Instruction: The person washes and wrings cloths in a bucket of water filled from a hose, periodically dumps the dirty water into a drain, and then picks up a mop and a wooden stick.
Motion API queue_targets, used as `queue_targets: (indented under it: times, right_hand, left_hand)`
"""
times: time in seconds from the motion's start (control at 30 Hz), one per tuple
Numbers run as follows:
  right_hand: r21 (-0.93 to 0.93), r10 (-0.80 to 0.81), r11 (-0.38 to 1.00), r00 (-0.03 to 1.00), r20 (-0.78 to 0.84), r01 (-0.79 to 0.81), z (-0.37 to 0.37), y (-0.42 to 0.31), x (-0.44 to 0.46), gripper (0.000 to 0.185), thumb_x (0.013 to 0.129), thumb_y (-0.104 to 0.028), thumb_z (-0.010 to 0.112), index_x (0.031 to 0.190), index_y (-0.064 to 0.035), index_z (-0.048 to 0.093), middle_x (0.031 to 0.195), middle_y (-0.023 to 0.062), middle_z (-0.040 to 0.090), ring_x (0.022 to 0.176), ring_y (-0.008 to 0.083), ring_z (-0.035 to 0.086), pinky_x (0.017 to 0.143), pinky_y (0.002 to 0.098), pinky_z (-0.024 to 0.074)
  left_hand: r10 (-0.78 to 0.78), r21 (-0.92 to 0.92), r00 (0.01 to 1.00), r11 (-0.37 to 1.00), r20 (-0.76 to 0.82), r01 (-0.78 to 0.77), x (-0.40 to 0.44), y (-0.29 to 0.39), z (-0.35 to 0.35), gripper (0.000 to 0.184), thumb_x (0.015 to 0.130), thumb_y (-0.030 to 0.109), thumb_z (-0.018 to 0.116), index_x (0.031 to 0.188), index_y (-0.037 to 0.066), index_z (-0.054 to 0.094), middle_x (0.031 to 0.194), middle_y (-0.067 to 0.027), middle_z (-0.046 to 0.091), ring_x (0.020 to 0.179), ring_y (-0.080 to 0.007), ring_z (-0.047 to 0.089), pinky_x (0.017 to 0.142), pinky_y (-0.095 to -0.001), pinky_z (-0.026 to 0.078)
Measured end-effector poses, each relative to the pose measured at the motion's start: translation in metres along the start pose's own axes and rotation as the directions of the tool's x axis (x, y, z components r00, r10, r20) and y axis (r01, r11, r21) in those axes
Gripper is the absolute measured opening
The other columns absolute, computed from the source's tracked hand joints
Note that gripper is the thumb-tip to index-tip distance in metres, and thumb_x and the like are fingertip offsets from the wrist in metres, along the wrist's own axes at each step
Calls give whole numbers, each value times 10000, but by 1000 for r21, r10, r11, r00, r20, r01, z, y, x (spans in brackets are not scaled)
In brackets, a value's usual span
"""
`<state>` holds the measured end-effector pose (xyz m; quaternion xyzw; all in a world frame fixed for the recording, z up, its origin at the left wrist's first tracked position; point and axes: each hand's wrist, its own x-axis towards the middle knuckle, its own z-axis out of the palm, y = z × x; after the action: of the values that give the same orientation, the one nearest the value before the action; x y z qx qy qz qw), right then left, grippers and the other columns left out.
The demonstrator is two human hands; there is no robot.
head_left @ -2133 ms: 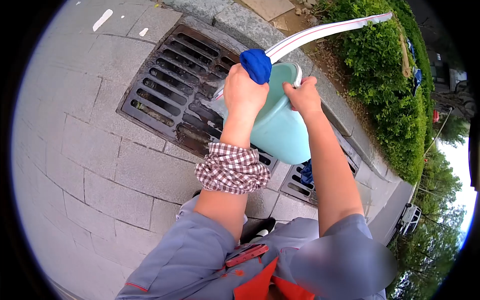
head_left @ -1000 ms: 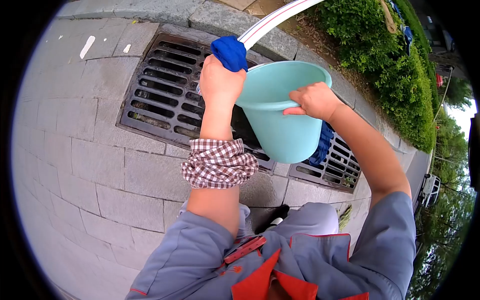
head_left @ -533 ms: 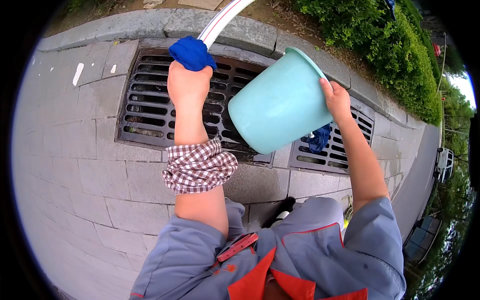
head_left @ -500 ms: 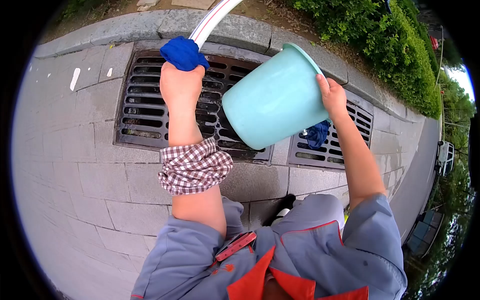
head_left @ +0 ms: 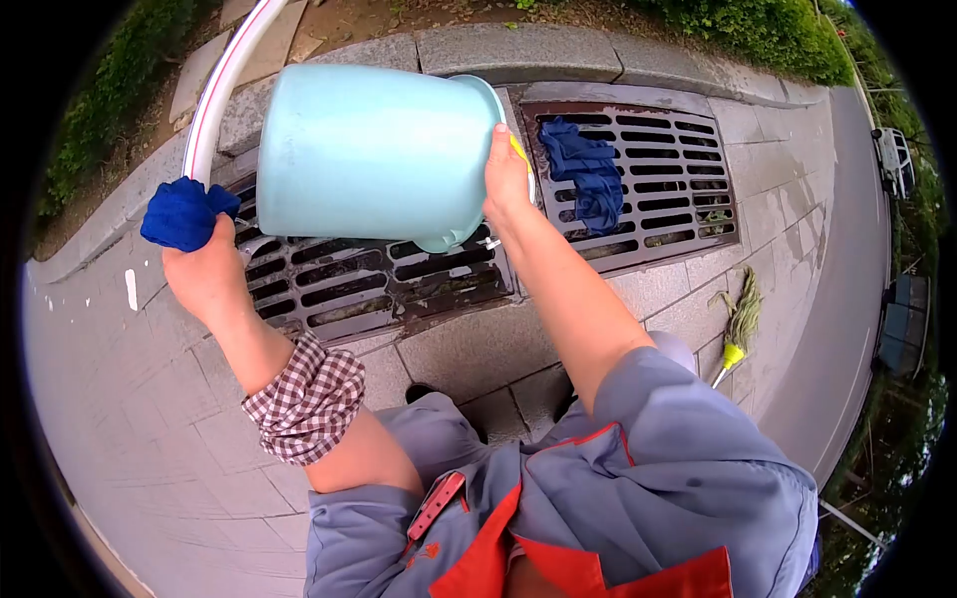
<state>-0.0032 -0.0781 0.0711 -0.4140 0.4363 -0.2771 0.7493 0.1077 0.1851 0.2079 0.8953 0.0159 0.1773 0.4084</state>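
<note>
My left hand (head_left: 206,274) is closed on a bunched blue cloth (head_left: 179,214). A white hose (head_left: 221,90) with red lines runs down into this cloth, and its lower end is hidden there. My right hand (head_left: 506,179) grips the rim of a pale turquoise bucket (head_left: 369,149), thumb on the outside. The bucket lies tipped on its side in the air above a metal drain grate (head_left: 339,289), its mouth turned to the right. A dark blue cloth (head_left: 588,174) is spread over a second grate (head_left: 663,184), right of the bucket.
A mop (head_left: 740,319) with a yellow-green head fitting lies on the paving (head_left: 478,344) to the right. Stone kerb (head_left: 518,50) runs behind the grates, with soil and hedges beyond. Farther right are a road (head_left: 827,299) and a parked white vehicle (head_left: 893,159).
Both hands have shifted left in view, with cloth, hose and bucket. The bucket has tipped further onto its side. The dark cloth on the right grate and the mop now show.
</note>
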Motion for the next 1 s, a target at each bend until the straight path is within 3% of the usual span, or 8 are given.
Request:
queue_targets:
  times: [0.33, 0.47, 0.53, 0.7, 0.8, 0.87, 0.93, 1.0]
  right_hand:
    - [222, 295, 931, 955, 14, -290, -23, 10, 18, 688, 970, -528, 337, 1329, 56, 391, 1318, 169, 495, 1160, 286, 528, 973, 422, 441]
    - [124, 172, 978, 984, -45, -165, -52, -43, 27, 677, 968, -523, 351, 1297, 64, 422, 1290, 175, 517, 1137, 286, 540, 969, 412, 445]
    - [23, 63, 998, 997, -34, -62, -63, -91, 20, 575, 964, -423, 458, 1253, 75, 443, 1213, 196, 552, 1049, 299, 591, 891, 431, 500]
    - [-287, -218, 915, 946, 241, 284, -69, -165, -4, 370, 880, -253, 637, 1103, 22, 532, 978, 162, 633, 784, 266, 651, 731, 391, 544]
    - [-797, -321, 362, 867, 381, 484, -65, -150, -25, 270, 855, -263, 652, 976, -44, 549, 921, 136, 643, 725, 270, 646, 665, 384, 524]
    - [-849, -326, -120, 788, 523, 514, -57, -121, -58, 242, 831, -258, 655, 885, -72, 511, 879, 126, 623, 717, 291, 625, 625, 404, 500]
    - [-672, -347, -234, 585, 733, 703, -69, -77, -76, 191, 805, -197, 638, 855, -83, 494, 835, 106, 597, 749, 309, 614, 630, 413, 508]
    - [-575, -201, -256, 539, 818, 777, -69, -43, -84, 171, 755, -124, 625, 870, -96, 502, 818, 91, 567, 772, 293, 612, 626, 390, 524]
  left_hand:
    - [-37, -69, 999, 997, 13, 38, -4, 18, -1, 348, 706, 99, 723, 1036, 9, 655, 928, -46, 677, 823, -119, 619, 738, -261, 478]
    - [20, -199, 1000, 980, -14, -23, -13, 26, 2, 344, 697, 66, 721, 1031, 15, 657, 922, -42, 665, 788, -120, 606, 695, -265, 480]
    - [-127, -374, 990, 916, 67, 143, -11, 20, 7, 343, 665, 7, 719, 1001, 18, 652, 888, -34, 667, 813, -130, 617, 727, -267, 482]
    - [-218, -608, 967, 753, 131, 252, -9, 16, 19, 368, 651, -89, 696, 1006, -24, 625, 905, -78, 646, 752, -170, 630, 679, -295, 515]
    - [-260, -715, 934, 603, 243, 354, -11, 26, 15, 359, 682, -102, 676, 1019, -1, 605, 900, -105, 651, 723, -212, 659, 642, -327, 560]
    - [-256, -782, 918, 485, 302, 392, -13, 30, 13, 339, 701, -105, 663, 1007, 22, 590, 901, -119, 657, 731, -239, 674, 635, -345, 579]
    - [-250, -834, 908, 368, 336, 410, -15, 38, 10, 298, 717, -102, 654, 963, 50, 582, 898, -128, 661, 746, -258, 681, 637, -357, 583]
    - [-269, -809, 859, 300, 436, 505, -4, 53, 14, 198, 725, -60, 674, 901, 8, 615, 864, -116, 673, 696, -232, 675, 610, -326, 572]
